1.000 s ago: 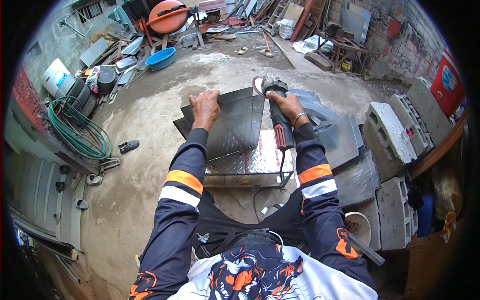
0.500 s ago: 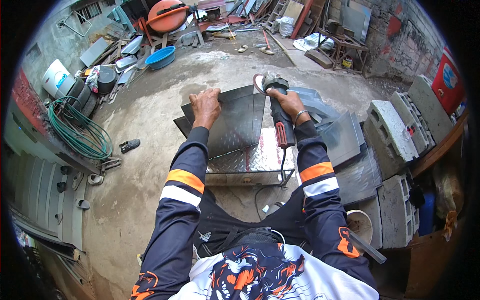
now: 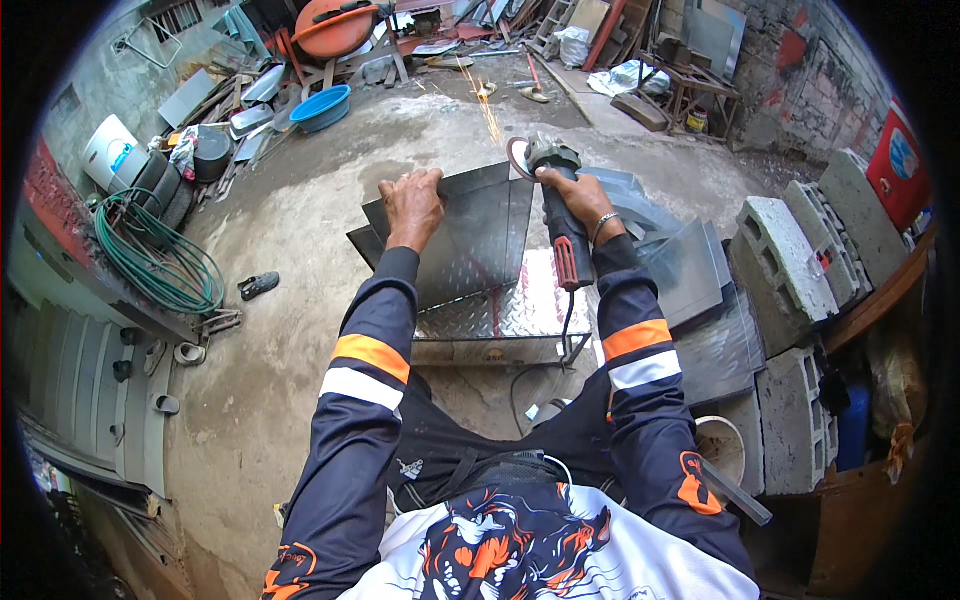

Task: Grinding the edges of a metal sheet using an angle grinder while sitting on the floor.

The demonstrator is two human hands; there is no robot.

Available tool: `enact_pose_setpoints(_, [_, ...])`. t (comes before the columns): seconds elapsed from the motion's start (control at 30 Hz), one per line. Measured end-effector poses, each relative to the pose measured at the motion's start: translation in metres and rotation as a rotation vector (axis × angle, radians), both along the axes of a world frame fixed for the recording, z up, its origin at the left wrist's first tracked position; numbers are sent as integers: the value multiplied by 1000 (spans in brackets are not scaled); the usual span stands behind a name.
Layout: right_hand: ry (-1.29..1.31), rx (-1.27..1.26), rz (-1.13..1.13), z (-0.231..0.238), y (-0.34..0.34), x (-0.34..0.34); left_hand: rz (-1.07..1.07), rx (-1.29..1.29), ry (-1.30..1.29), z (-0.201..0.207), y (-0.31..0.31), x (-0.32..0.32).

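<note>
- On the tread-plate surface [image 3: 535, 312], the dark metal piece [image 3: 470, 240] stands tilted.
- The left hand [image 3: 412, 207] curls its fingers over the piece's upper left edge.
- The right hand [image 3: 580, 203] wraps the angle grinder [image 3: 562, 225], its disc [image 3: 518, 158] at the upper right corner.
- Sparks [image 3: 490, 115] fly beyond, so grinding that edge seems in hand.
- The next move likely calls for firm bracing and even disc pressure.

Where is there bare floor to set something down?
Bare floor lies between the black shoe and left sleeve, and between the blue tub and left hand. It is crowded right of the grinder, with metal sheets and concrete blocks.
</note>
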State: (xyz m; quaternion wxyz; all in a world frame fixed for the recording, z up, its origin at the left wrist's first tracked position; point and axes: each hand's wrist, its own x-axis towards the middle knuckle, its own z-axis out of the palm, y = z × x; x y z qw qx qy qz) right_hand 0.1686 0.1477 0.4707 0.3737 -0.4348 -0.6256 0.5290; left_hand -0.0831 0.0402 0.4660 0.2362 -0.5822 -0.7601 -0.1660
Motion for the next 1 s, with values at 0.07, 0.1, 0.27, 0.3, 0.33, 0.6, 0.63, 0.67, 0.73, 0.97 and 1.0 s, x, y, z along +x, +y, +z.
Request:
enact_pose_setpoints(0.07, [-20, 12, -1, -2, 4, 0, 11, -12, 11, -2, 2, -2])
enact_pose_setpoints(0.1, [-59, 33, -22, -1, 6, -2, 12, -3, 10, -2, 1, -2])
enact_pose_setpoints(0.27, [-69, 57, -11, -5, 4, -1, 12, -15, -8, 1, -3, 0])
enact_pose_setpoints(0.3, [-69, 38, -18, -5, 5, -1, 2, -8, -5, 1, -2, 0])
enact_pose_setpoints(0.33, [-70, 20, -25, -4, 5, -1, -8, -2, -3, 1, -2, 0])
enact_pose_setpoints(0.6, [-67, 3, -8, 7, -1, -1, 8, -19, -4, -1, 0, -3])
enact_pose_setpoints(0.63, [-66, -15, 6, 9, -3, -2, 6, -17, -18, -2, 0, -4])
enact_pose_setpoints(0.67, [-66, -17, 6, 9, -3, -3, 6, -19, -18, -2, -1, -4])
enact_pose_setpoints(0.73, [-79, -29, -12, 8, 3, -1, -9, -12, -32, -1, 0, -3])
enact_pose_setpoints(0.97, [-65, 5, 12, 6, 6, -2, 6, -31, -12, -1, 0, -5])
enact_pose_setpoints(1.0, [-84, 24, 10, 7, 9, -2, 8, -33, -4, -1, 2, -4])
